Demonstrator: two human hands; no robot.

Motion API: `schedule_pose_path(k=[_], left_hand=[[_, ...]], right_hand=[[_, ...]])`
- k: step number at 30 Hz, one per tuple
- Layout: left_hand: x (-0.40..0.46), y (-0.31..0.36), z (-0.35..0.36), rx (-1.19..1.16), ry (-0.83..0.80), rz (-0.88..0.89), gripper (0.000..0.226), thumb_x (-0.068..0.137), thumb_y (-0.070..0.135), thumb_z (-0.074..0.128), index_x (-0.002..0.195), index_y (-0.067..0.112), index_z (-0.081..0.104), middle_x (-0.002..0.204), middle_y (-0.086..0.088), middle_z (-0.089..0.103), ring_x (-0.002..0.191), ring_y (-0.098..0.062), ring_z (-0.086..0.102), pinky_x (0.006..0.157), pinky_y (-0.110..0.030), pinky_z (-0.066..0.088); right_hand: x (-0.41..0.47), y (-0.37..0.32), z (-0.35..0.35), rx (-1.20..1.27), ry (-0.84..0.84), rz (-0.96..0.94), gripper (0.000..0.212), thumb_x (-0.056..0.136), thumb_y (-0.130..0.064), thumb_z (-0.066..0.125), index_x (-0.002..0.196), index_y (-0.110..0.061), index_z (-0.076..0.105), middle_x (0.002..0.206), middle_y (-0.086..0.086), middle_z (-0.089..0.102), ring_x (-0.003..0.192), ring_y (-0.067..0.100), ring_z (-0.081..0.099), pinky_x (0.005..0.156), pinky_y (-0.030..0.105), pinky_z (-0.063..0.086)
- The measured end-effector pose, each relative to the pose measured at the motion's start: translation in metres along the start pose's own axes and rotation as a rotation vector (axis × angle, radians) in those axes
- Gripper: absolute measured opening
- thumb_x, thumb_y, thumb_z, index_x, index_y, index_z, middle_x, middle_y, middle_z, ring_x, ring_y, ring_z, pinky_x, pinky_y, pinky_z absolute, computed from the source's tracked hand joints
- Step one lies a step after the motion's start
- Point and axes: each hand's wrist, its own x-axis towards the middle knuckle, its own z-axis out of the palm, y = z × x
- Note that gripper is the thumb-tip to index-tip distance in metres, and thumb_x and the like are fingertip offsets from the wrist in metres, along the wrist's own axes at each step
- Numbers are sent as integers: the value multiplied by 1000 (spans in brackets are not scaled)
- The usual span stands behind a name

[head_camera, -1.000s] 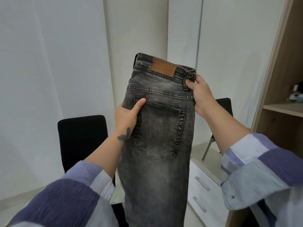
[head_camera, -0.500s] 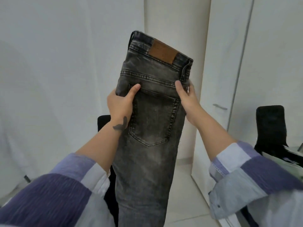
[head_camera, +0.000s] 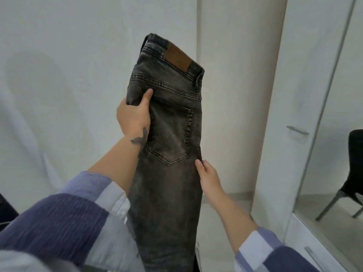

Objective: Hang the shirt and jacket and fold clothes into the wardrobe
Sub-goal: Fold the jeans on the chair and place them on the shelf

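A pair of washed grey jeans, folded lengthwise with the back pocket and a brown leather patch facing me, hangs upright in front of me. My left hand grips the left edge just below the waistband, thumb on the front. My right hand sits lower on the right edge, below the pocket, its thumb on the denim and its fingers behind the cloth. The legs drop out of view at the bottom.
A white wardrobe door with a metal handle stands at the right. A black chair shows at the far right. White drawers sit low on the right. A white wall is behind the jeans.
My right hand has slid down the right edge from near the waistband to below the pocket. The view has swung left, so the chair and wardrobe sit further right.
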Motion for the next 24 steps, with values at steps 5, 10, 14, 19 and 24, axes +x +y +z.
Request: schedule_pose_path(k=[5,10,14,19,24], left_hand=[[15,-30,-22,444,35,-28,59,76,71,53,106,21,64,108,-2,67,100,-25,62,78,-30,43],[22,-67,-37,612,10,-129,73,77,75,47,119,17,59,119,-7,63,109,-33,59,85,-38,44],[31,-88,-42,552,-124,-177,74,76,71,54,124,15,56,122,-6,62,110,-31,59,92,-40,47],[42,-107,-55,-84,-524,-347,67,80,51,66,138,27,42,127,6,59,112,-16,60,97,-37,48],[27,-132,-72,-388,-569,-736,62,90,58,46,132,12,53,114,1,61,90,-19,66,71,-26,50]], right_hand=[[13,2,5,6,93,-51,31,101,-32,41,111,-13,63,103,0,66,96,13,61,75,18,48],[30,-2,-4,-66,125,-108,25,100,-27,46,97,-15,68,93,0,69,88,14,62,76,24,49],[42,-15,-6,-123,132,-160,25,100,-25,47,89,-15,66,82,-5,65,75,5,57,64,12,45],[67,-47,-1,-110,189,-174,25,99,-27,47,94,-14,67,85,-3,65,77,8,56,68,17,45],[100,-80,27,-70,158,-152,30,98,-31,49,93,-10,68,90,3,63,82,13,54,75,28,43]])
